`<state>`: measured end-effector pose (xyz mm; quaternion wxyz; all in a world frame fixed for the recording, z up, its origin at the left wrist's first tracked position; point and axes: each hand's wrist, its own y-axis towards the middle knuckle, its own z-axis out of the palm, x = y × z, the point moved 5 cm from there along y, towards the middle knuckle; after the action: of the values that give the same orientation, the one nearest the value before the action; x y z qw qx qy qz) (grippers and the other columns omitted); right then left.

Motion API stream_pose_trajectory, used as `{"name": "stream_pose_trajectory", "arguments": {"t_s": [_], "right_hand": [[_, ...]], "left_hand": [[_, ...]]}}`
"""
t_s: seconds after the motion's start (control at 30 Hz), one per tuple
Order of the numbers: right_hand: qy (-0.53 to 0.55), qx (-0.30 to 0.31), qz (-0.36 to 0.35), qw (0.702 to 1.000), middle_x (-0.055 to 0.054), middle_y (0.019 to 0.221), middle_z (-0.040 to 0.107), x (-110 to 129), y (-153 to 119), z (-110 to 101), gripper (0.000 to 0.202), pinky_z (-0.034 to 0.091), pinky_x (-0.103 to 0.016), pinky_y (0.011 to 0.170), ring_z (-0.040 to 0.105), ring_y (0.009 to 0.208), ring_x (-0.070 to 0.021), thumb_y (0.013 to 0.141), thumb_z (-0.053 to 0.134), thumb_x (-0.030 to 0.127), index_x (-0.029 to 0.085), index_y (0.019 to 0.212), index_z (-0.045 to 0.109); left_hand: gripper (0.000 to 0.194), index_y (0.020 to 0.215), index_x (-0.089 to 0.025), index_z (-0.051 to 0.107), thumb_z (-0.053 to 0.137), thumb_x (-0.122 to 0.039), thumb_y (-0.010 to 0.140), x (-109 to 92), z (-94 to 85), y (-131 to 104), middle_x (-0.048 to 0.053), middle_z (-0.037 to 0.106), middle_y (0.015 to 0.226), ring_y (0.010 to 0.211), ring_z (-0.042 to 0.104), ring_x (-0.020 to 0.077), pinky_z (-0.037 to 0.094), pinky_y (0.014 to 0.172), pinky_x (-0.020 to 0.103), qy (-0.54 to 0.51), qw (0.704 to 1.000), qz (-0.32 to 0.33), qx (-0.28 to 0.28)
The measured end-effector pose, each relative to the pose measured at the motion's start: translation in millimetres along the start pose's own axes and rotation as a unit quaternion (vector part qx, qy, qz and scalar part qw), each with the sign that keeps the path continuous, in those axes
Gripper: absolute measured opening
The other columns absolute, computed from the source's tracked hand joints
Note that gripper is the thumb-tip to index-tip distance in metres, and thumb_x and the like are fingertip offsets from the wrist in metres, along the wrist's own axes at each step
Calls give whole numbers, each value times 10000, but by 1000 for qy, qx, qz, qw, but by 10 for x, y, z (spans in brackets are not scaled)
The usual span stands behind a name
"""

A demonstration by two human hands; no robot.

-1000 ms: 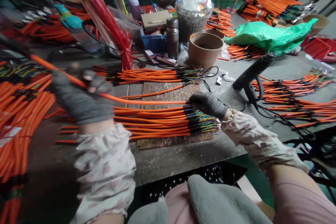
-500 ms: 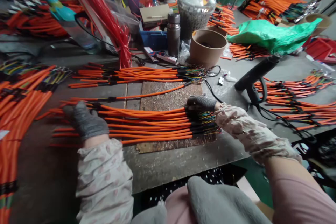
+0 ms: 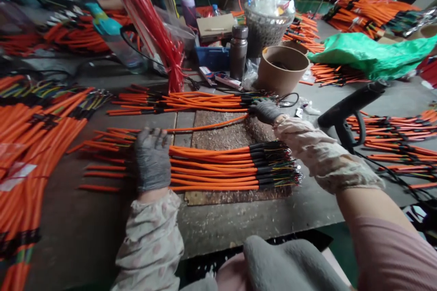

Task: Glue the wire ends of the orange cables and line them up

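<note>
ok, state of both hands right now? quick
Left hand: over the row of orange cables; open or gripping, can't tell.
Right hand: at the right end of the lone orange cable; grip can't be told.

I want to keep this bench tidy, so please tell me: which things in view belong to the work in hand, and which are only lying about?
Apparently in the work:
single cable, end at the right grip
cable row, under the left grip
board, partly beneath the cables

Apparently just lying about:
flask
tub
green bag
basket
</note>
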<state>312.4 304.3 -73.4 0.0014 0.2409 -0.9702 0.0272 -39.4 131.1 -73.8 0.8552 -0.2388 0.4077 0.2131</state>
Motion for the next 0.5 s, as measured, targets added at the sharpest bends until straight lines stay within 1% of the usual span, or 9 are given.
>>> {"name": "stream_pose_trajectory", "arguments": {"t_s": [0.07, 0.13, 0.2, 0.23, 0.3, 0.33, 0.4, 0.47, 0.5], "right_hand": [[5, -56, -12, 998, -177, 1368, 668, 68, -190, -219, 333, 446, -480, 1048, 559, 1234, -331, 1068, 497, 251, 161, 1299, 720], [23, -143, -41, 989, -171, 1312, 678, 207, -514, -496, 364, 474, -431, 984, 586, 1168, -303, 1102, 440, 295, 157, 1323, 694], [24, -199, -78, 977, -160, 1207, 693, 400, -923, -705, 373, 487, -400, 888, 608, 1072, -284, 1116, 415, 341, 168, 1258, 714], [23, -207, -99, 973, -156, 1145, 695, 501, -1133, -764, 369, 486, -388, 842, 614, 1024, -277, 1114, 416, 342, 169, 1219, 724], [52, -208, -123, 969, -146, 1066, 692, 654, -1517, -807, 335, 487, -372, 780, 624, 942, -259, 1102, 447, 335, 168, 1176, 728], [85, -202, -128, 967, -136, 1037, 690, 698, -1679, -794, 312, 493, -364, 762, 631, 908, -246, 1097, 462, 325, 172, 1177, 722], [165, -181, -132, 961, -115, 1023, 696, 736, -1936, -710, 268, 519, -354, 768, 650, 884, -226, 1092, 481, 300, 192, 1204, 700], [222, -162, -135, 952, -113, 1080, 714, 747, -2118, -567, 240, 546, -366, 837, 676, 954, -230, 1087, 489, 277, 211, 1216, 681], [228, -157, -133, 952, -117, 1103, 722, 753, -2188, -477, 233, 551, -376, 863, 681, 985, -239, 1084, 493, 275, 211, 1205, 681]], "left_hand": [[235, 1052, -224, 637, 404, -222, 1021, 183, 55, -89, 76, 728, 1104, 1054, 728, 171, 592, 1018, 335, 8, 995, -94, 4], [197, 1017, -209, 627, 440, -266, 1006, 354, 128, -138, 123, 729, 1067, 1028, 738, 228, 619, 977, 444, 17, 983, -184, 20], [237, 1022, -193, 606, 421, -341, 1018, 419, 212, -126, 146, 730, 1016, 994, 740, 261, 640, 893, 488, 12, 974, -225, 22], [286, 1014, -186, 587, 380, -382, 1034, 404, 252, -100, 136, 727, 961, 947, 741, 249, 649, 844, 458, -2, 973, -230, 10], [384, 969, -184, 537, 264, -435, 1069, 280, 346, -38, 62, 679, 781, 738, 699, 164, 626, 704, 316, -55, 976, -208, 1], [430, 948, -183, 515, 206, -449, 1084, 175, 398, -12, 12, 617, 680, 609, 629, 109, 573, 616, 231, -93, 979, -182, 15], [524, 935, -171, 500, 113, -482, 1103, -83, 488, -3, -60, 492, 564, 438, 445, 39, 420, 477, 140, -154, 975, -126, 94], [619, 964, -160, 522, 41, -524, 1104, -376, 480, -36, -68, 511, 584, 406, 367, 14, 325, 423, 118, -185, 964, -56, 181], [656, 973, -172, 530, 20, -567, 1095, -497, 421, -48, -62, 554, 626, 416, 372, 12, 313, 416, 114, -194, 959, -37, 202]]}}
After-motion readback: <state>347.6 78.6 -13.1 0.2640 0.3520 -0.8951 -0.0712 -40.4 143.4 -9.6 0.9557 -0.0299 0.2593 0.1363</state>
